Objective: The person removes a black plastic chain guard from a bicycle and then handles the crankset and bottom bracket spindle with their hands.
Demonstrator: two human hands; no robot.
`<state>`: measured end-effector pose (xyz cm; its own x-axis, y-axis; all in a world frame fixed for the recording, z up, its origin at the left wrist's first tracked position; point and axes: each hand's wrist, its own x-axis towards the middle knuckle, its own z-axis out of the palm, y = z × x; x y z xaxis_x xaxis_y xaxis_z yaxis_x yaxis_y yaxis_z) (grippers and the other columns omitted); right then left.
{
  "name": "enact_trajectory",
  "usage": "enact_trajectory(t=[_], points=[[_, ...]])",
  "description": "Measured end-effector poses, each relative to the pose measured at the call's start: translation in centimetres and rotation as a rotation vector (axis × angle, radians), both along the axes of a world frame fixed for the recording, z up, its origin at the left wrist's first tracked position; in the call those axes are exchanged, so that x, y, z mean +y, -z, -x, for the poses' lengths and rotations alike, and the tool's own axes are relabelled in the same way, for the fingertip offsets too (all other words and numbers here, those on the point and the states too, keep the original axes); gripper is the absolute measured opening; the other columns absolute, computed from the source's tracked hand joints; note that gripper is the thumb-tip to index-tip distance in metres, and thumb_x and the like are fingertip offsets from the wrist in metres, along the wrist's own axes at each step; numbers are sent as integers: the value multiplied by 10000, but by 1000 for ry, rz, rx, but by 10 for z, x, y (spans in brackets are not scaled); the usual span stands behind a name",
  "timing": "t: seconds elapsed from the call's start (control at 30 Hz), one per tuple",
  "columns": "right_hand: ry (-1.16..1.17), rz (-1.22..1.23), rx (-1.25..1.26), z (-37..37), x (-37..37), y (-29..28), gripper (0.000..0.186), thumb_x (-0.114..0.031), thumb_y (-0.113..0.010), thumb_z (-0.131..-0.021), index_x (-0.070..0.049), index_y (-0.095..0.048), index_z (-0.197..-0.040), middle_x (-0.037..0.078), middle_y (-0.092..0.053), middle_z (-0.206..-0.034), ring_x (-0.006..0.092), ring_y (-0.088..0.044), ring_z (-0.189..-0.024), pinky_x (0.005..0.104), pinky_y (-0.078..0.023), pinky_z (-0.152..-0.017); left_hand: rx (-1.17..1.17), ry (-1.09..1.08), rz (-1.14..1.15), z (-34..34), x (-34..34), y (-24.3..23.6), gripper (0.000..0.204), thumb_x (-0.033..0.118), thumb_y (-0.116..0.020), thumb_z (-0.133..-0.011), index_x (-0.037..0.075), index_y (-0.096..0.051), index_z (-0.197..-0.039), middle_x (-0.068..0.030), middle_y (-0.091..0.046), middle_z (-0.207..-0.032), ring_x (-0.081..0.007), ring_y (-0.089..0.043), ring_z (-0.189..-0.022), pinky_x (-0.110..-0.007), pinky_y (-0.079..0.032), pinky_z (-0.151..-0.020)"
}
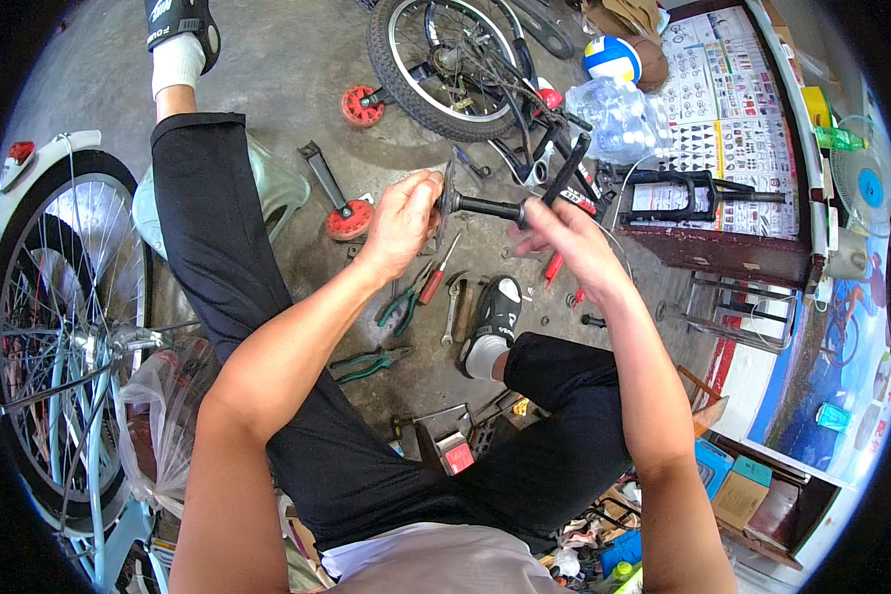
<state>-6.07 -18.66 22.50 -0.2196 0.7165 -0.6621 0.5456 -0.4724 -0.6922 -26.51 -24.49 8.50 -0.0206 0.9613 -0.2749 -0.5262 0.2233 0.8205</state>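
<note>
So, left hand (406,220) is up in front, fingers bent and pinching the rim of a metal disc (448,190), which sits edge-on to the camera. Dark shaft (490,206) runs from the disc to the right, roughly level, held in mid-air above the concrete floor, between the two hands. Right hand (569,241) is at the shaft's far end, motion-blurred, fingers partly curled; can't tell if it grips firmly or only touches. Black bar (567,170) slants up beside the right hand; can't tell whether it joins the shaft. On the floor below: red-handled screwdriver (432,287) lying next to teal-handled pliers (407,319), a wrench (452,309) just right of those, second teal-handled pliers (374,367) nearer the body. Crank arm (327,178) with a red round end lies left of the disc, near the left hand. Bicycle wheel (396,94) is beyond the hands, blue-and-white ball (609,61) and bundled clear bottles (619,121) to its right. Black fork (705,194) lies on the dark red table (713,247), far right.
</note>
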Motion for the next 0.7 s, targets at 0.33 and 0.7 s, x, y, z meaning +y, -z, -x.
enact_trajectory(t=[0.33,0.7], points=[[49,25,15,-4,-2,7,560,-351,-749,-932,-18,-551,-1337,129,-683,-1186,158,-658,-959,326,-518,-880,-31,-2,38,-1,0,-7,243,320,-459,-1044,154,-575,-911,99,-411,-611,-22,-349,-445,-218,-252,-395],[-48,168,85,-23,20,19,793,-143,-805,-865,-96,-357,-1519,124,-534,-1405,184,-612,-1093,337,-495,-976,-27,-2,6,-2,1,-4,249,327,-464,-1041,151,-579,-907,102,-402,-602,-22,-329,-437,-216,-245,-395]])
